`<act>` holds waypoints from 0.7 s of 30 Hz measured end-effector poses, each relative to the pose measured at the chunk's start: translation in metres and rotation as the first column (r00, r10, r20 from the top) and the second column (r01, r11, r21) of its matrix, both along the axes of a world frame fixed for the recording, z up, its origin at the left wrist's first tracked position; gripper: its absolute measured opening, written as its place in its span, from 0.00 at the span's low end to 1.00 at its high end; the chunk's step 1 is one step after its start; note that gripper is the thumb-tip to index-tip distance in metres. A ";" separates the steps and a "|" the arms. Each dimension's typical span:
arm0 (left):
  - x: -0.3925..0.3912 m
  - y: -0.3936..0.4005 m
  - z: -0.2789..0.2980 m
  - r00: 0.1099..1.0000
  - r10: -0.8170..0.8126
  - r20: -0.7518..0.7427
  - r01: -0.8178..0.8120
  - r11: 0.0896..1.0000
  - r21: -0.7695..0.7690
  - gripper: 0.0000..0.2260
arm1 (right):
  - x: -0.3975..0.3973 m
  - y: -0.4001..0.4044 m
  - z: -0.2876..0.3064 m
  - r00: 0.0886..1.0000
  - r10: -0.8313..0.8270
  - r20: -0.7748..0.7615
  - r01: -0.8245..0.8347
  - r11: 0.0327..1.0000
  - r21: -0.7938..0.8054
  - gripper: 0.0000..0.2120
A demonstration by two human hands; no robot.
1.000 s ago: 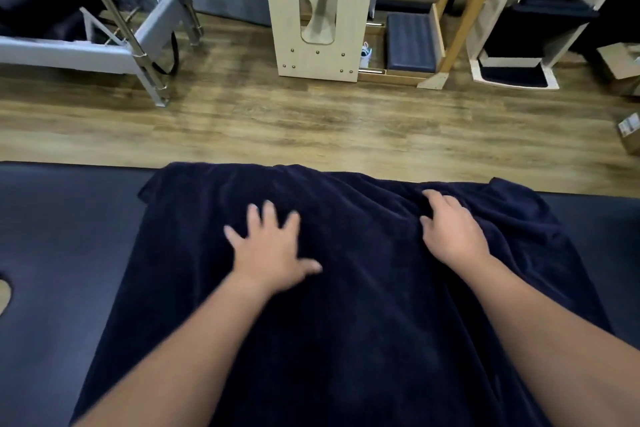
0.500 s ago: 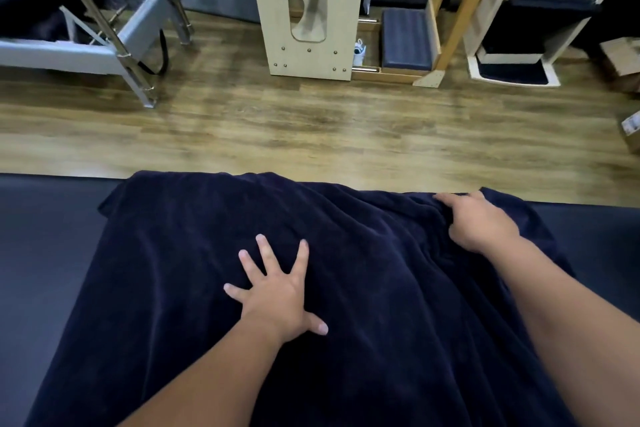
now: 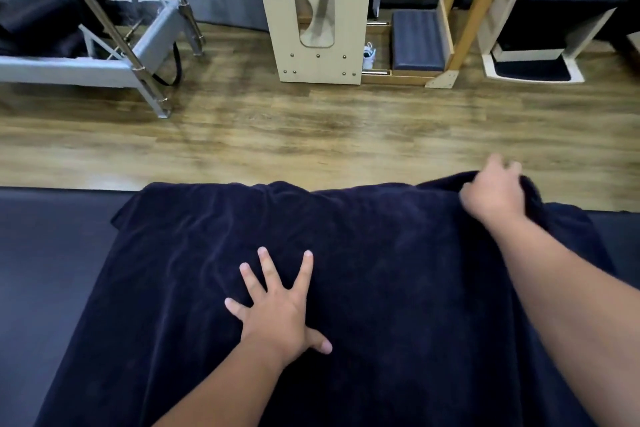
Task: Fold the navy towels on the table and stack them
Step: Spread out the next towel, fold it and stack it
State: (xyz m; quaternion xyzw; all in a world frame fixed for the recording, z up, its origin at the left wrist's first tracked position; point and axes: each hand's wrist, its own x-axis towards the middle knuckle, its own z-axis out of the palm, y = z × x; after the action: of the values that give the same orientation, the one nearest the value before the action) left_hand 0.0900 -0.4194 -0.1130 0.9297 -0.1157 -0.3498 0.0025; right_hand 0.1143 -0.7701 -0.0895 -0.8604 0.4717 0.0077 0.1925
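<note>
On the left, the dark padded table (image 3: 52, 253) is showing bare beside the navy towel (image 3: 398, 270), which is lying spread across the middle of it, its far edge running along the table's far rim and its near part running out of the frame. The towel's far left corner (image 3: 121, 217) is lying loose and slightly rumpled, with nothing pinning it. Near the middle, the left hand (image 3: 277, 312) is pressing flat on the cloth, fingers spread apart, gripping nothing. At the far right, the right hand (image 3: 493, 192) is closing its fingers on the towel's far right corner and is raising it a little off the table.

The main risk, as I judge it, is sitting on that free left corner: if the right hand is drawing its corner across alone, the cloth may be dragging and bunching on the left, giving a crooked fold. The flat palm could also be sliding on the pile and shifting the whole towel. The far edge is lying at the rim, so a pull could be tipping it toward the wooden floor (image 3: 311, 135).
</note>
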 end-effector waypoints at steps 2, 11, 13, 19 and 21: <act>0.001 -0.001 0.001 1.000 0.001 -0.007 -0.001 1.000 0.007 0.66 | -0.002 0.017 -0.010 0.951 0.306 -0.033 -0.307 0.951 -0.040 0.24; 0.008 -0.009 0.012 0.998 -0.017 -0.056 0.023 0.994 0.111 0.67 | -0.062 0.102 -0.033 0.796 0.597 -0.099 -0.597 0.801 0.035 0.28; 0.004 -0.018 0.021 0.998 -0.055 -0.038 0.061 0.980 0.191 0.67 | -0.087 0.104 -0.027 0.768 0.638 -0.052 -0.634 0.770 0.077 0.29; -0.063 -0.117 0.032 0.859 -0.509 0.059 0.512 0.847 -0.141 0.53 | -0.144 0.046 -0.002 0.878 0.460 0.130 -0.471 0.879 0.074 0.21; -0.078 -0.155 0.028 0.864 -0.503 -0.018 0.498 0.860 -0.114 0.58 | -0.158 0.015 0.003 0.920 0.369 0.135 -0.371 0.929 -0.009 0.17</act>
State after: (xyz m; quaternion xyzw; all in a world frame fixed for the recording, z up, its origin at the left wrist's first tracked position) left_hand 0.0119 -0.5747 -0.0847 0.8578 -0.3712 -0.3535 -0.0366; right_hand -0.0438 -0.7553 -0.0866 -0.9310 0.2867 -0.0100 0.2258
